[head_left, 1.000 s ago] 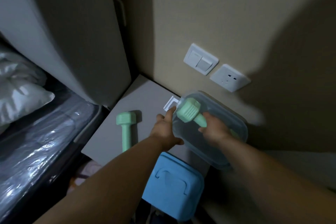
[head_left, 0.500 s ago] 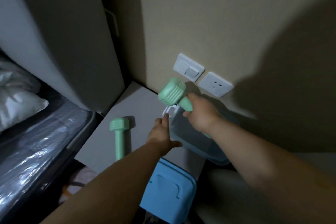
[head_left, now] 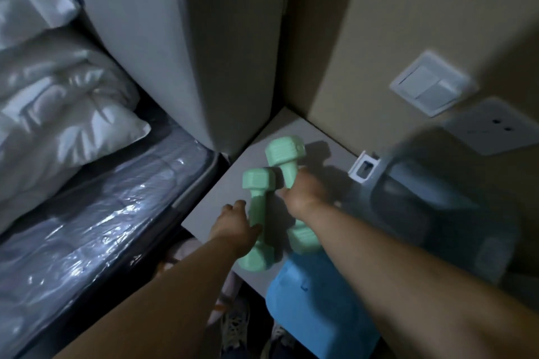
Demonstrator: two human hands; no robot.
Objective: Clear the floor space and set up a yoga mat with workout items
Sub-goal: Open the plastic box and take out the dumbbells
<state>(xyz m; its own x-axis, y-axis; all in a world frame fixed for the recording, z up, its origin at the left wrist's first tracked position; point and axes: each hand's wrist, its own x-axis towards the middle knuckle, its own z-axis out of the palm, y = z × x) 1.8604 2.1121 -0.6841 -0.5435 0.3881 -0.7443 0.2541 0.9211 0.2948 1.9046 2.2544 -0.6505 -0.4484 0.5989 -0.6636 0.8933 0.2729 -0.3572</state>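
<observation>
Two mint-green dumbbells lie side by side over a grey bedside tabletop (head_left: 221, 198). My right hand (head_left: 303, 195) grips the handle of the right dumbbell (head_left: 287, 154), whose near head shows below my wrist. My left hand (head_left: 237, 223) wraps around the handle of the left dumbbell (head_left: 258, 183), which rests on the tabletop. No yoga mat is in view.
A clear plastic container (head_left: 437, 213) stands blurred at the right of the tabletop, next to a small white bracket (head_left: 363, 169). A blue box (head_left: 315, 306) sits below the table's front edge. A bed with plastic-wrapped mattress (head_left: 87, 218) and white pillows (head_left: 58, 102) fills the left. A wall switch (head_left: 431, 87) and socket (head_left: 493, 128) are at right.
My right hand carried its dumbbell left, away from the clear container, and lowered it beside the other one. My left hand left the container and closed on the dumbbell lying on the table.
</observation>
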